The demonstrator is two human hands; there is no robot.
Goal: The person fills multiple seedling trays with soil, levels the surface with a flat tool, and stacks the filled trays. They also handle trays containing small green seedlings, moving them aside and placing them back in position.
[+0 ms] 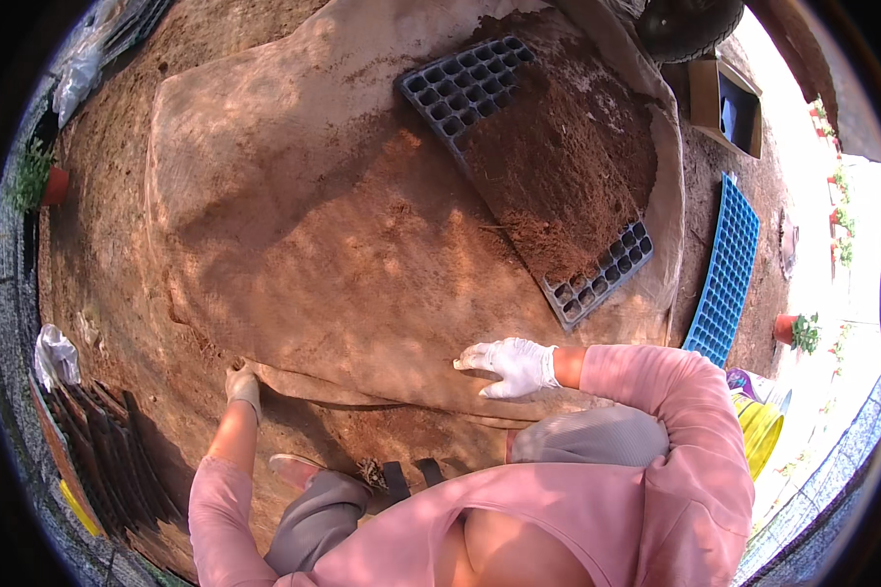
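Observation:
A large brown ground sheet, apparently cloth, lies spread before me, dusted with soil. My left hand, in a pale glove, grips the sheet's near left edge, which is folded there. My right hand, in a white glove, is held palm down over the near right part of the sheet. Its thumb stands apart from the fingers and it holds nothing. Beyond it lies a dark plastic seedling tray. A heap of brown loose soil covers the tray's middle and leaves cells showing at both ends.
On the right lie a blue seedling tray, an open cardboard box and a yellow bucket. A black tyre stands at the top. Stacked dark trays are at lower left. Potted plants edge the ground.

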